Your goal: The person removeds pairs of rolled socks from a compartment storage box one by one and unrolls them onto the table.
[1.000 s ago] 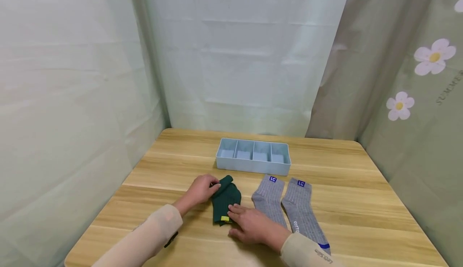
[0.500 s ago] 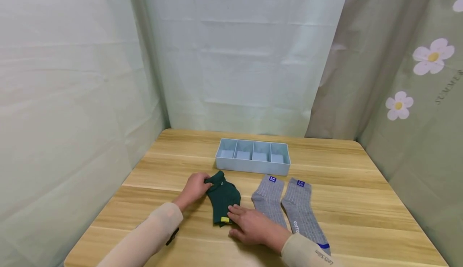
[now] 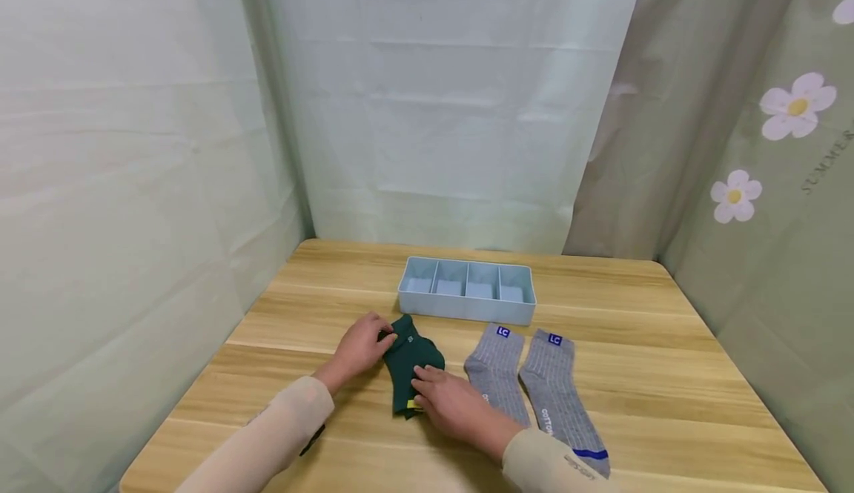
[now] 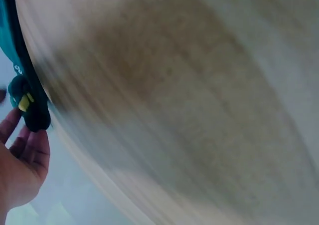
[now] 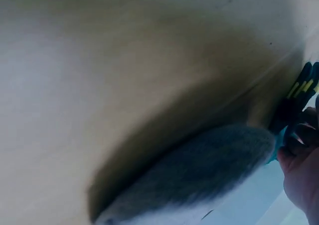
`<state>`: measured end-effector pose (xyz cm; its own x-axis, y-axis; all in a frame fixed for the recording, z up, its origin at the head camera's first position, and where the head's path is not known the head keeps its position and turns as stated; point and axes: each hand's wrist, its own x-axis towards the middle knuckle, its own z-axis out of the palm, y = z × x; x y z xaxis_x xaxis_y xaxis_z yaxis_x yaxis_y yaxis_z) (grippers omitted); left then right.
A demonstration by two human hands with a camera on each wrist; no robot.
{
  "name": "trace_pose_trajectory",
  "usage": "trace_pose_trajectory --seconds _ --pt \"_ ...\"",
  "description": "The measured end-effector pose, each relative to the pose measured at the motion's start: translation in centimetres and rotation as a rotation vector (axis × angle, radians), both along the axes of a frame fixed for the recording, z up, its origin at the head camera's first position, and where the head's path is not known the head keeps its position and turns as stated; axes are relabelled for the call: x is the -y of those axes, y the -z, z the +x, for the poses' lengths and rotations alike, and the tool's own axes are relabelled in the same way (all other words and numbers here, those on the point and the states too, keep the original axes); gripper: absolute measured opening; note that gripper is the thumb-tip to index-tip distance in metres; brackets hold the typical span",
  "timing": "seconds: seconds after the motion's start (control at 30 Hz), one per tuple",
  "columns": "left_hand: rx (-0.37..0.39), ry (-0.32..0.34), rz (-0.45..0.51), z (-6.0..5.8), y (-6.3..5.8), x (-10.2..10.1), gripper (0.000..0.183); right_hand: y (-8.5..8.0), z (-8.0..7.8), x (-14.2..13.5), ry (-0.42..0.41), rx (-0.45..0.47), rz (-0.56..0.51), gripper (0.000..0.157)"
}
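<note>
A stacked pair of dark green socks (image 3: 405,374) with a yellow tag lies on the table, its far end folded over. My left hand (image 3: 360,343) pinches that folded end at its upper left corner. In the left wrist view, the fingertips (image 4: 39,140) touch the rolled green edge, where a bit of yellow shows. Across the lower right of the green socks rests my right hand (image 3: 454,402), fingers extended and partly covering the yellow tag. Two grey socks (image 3: 497,367) with blue LC labels lie flat just right of it; the right forearm overlaps their lower ends.
Behind the socks stands a light blue organizer box (image 3: 467,306) with several compartments in a row. The wooden table (image 3: 654,374) has rounded far corners. Pale curtains (image 3: 467,107) hang around the back and sides.
My left hand drew the folded end of the green socks left and away from me, then shifted slightly. My right hand slid a little up and left over the socks.
</note>
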<state>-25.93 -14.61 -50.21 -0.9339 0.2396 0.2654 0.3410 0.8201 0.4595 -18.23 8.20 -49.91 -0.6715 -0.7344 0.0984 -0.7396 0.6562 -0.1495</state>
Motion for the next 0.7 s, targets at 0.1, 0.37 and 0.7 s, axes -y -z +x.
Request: trace_pose_trajectory --seconds 0.1,0.37,0.7 --pt "0.042 -0.022 -0.037 0.1 0.1 -0.2 0.036 -0.2 0.1 0.6 0.052 0.042 0.022 0.037" --pt "0.003 -0.033 -0.013 -0.5 1.1 0.7 0.016 0.0 0.5 0.6 0.027 0.046 0.065 0.039" --pt "0.084 -0.102 0.049 -1.7 0.6 2.2 0.014 0.2 0.5 0.1 -0.030 0.006 0.094 0.040"
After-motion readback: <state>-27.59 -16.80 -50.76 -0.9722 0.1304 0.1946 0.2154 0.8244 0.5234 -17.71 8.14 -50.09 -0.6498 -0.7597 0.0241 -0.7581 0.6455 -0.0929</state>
